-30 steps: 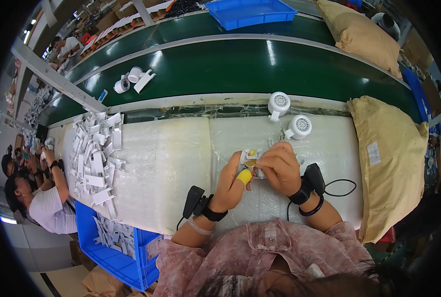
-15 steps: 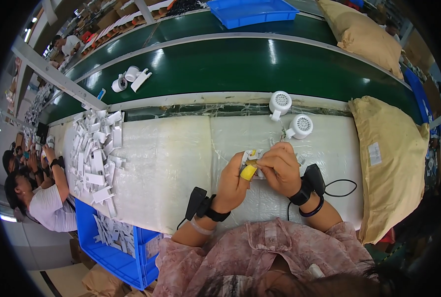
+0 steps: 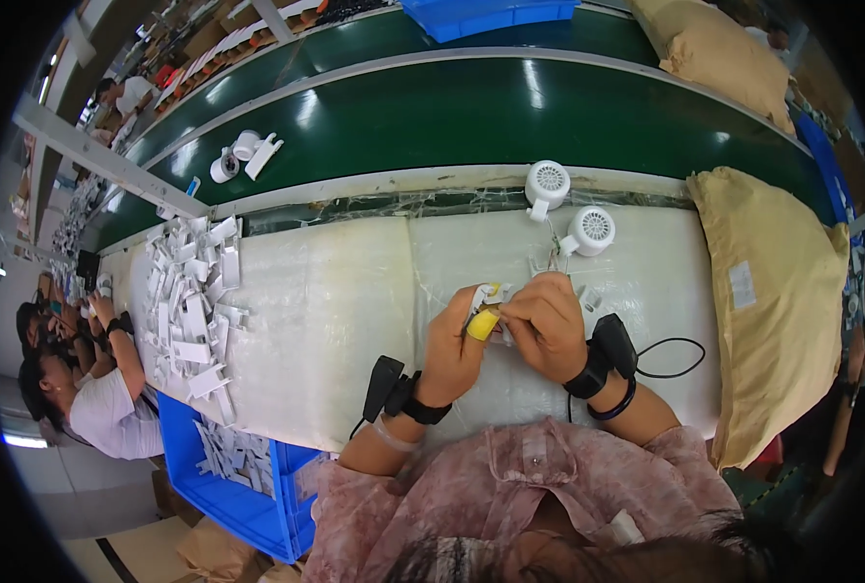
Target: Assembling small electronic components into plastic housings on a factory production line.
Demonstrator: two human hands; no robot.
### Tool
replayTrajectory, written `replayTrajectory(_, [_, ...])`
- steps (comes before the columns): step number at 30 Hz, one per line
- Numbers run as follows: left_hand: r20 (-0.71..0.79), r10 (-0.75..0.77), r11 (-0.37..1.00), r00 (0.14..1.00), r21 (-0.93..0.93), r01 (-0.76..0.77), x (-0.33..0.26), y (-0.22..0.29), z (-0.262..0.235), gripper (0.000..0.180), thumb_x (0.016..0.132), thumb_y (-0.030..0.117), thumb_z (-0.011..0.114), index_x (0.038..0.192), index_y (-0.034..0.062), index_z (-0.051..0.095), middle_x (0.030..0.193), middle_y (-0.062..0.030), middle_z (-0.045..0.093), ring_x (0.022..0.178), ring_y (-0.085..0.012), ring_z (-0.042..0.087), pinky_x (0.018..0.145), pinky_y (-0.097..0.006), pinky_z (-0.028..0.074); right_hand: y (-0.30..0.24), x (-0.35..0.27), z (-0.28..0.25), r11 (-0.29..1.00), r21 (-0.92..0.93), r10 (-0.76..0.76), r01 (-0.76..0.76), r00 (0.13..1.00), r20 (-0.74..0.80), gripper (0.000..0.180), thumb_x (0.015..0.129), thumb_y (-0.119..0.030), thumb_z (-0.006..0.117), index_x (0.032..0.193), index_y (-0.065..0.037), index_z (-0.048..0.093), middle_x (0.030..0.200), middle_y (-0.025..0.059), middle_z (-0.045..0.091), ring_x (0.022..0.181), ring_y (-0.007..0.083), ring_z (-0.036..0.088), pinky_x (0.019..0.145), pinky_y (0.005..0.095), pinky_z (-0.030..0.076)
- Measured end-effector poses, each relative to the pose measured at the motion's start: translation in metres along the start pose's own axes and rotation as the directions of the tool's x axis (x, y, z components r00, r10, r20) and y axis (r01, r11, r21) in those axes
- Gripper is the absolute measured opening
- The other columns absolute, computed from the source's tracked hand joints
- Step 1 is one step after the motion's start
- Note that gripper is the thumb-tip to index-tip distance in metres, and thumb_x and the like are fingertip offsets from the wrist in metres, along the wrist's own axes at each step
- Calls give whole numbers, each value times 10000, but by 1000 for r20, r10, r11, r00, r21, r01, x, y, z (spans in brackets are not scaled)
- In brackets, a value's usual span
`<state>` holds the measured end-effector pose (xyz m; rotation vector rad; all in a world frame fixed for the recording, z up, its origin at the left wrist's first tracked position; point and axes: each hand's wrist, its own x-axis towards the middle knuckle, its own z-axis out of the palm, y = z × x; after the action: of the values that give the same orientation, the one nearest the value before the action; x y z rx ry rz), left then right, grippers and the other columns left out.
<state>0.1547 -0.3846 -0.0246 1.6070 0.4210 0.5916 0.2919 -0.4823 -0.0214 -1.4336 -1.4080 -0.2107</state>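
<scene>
White part [image 3: 484,294] half hidden, both hands closed

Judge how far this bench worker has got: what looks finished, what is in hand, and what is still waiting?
Looks done: two round white fan units stand at the mat's far edge. In hand: the left hand, with a yellow cot on one finger, and the right hand pinch a small white part together. Waiting: a pile of white plastic pieces at the left, more in the blue bin.
</scene>
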Motion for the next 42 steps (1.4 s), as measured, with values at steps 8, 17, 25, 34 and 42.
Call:
replayTrajectory(8, [23,-61,995,998,-78,63,-1,-5,3,343,953,26,485,1295,10,501,846,-22,596,651,-57,530,556,-206,450,2,7,-7,992,-70,-100,105,993,63,249,673,-52,729,907,-78,649,862,30,625,824,261,581,760,359,451])
replayTrajectory(17, [130,-116,989,985,-71,126,0,8,-1,354,1015,129,461,1342,-3,440,844,-40,549,660,-82,515,553,-224,447,10,10,-9,987,70,-147,141,986,82,208,706,-7,742,882,-55,644,809,65,604,776,265,591,807,407,515])
replayTrajectory(25, [116,-82,996,990,-29,86,0,-1,-5,340,1007,115,468,1329,5,469,834,-34,558,645,-66,501,540,-211,426,4,12,-9,988,98,-134,121,981,142,181,718,30,738,859,-32,642,747,67,574,706,241,587,859,435,524])
replayTrajectory(34, [33,33,996,999,84,-35,-3,0,-1,324,976,81,508,1290,4,524,787,0,557,628,-44,469,538,-202,388,3,6,-1,991,95,-107,99,991,79,227,679,46,730,863,-45,632,739,61,579,689,232,591,863,427,528])
replayTrajectory(42, [25,-13,988,1000,155,9,-1,3,-2,372,900,13,553,1271,-17,542,1124,-173,638,942,-268,650,846,-326,502,5,9,-3,992,75,-108,101,989,97,193,708,33,727,865,-25,631,725,72,559,666,231,579,889,458,534])
